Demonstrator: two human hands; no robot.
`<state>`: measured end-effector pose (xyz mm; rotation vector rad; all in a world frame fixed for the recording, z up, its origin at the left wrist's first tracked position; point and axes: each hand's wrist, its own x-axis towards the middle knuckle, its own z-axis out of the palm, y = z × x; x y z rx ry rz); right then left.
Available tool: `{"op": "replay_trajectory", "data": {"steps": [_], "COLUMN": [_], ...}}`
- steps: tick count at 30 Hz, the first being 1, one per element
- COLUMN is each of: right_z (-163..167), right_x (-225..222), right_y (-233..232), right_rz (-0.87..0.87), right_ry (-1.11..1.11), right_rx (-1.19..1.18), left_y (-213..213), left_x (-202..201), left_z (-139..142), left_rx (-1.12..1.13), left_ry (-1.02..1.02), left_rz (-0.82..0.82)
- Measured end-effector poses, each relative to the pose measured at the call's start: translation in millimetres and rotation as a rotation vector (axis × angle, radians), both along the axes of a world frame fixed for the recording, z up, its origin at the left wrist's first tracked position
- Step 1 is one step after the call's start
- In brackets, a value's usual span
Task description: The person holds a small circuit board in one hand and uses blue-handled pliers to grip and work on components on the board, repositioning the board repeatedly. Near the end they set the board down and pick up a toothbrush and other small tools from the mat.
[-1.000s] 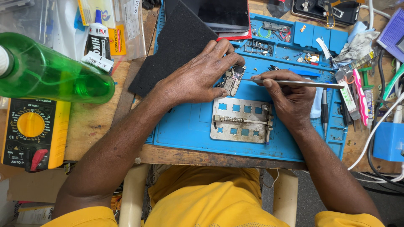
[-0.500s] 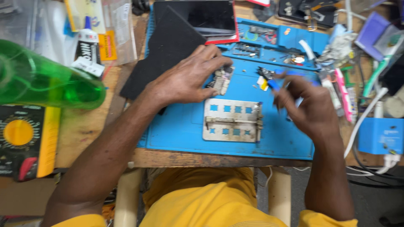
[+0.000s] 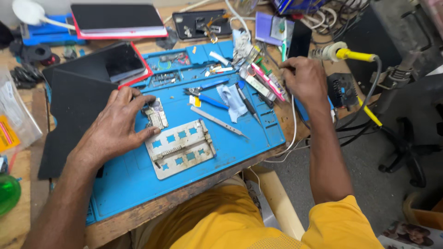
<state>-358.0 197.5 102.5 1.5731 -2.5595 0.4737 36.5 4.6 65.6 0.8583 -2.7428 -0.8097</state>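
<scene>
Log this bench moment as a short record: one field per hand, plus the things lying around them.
left hand: fingers pinning a small circuit board on the blue mat
right hand: at the mat's right edge, closed around something thin, unclear what
below the board: metal holder plate
between the hands: tweezers, blue-handled pliers
right of bench: soldering iron, yellow grip

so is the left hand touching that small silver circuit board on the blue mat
Touching: the head view shows the left hand with fingertips pressed on the small silver circuit board.
</scene>
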Motion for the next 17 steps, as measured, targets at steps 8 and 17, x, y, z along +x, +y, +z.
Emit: {"op": "replay_trajectory", "data": {"steps": [8, 17], "right_z": [-6, 9], "right_x": [-24, -11], "right_y": [-20, -66], "right_rz": [-0.187, -0.185], "right_ry": [0.071, 0.272], "right_rx": [-0.053, -0.065], "left_y": [-3, -1], "left_x": [1, 0], "left_z": [-7, -7], "left_rx": [-0.035, -0.009], "left_ry": [-0.003, -0.021], "left_rz": [-0.001, 0.015]}}
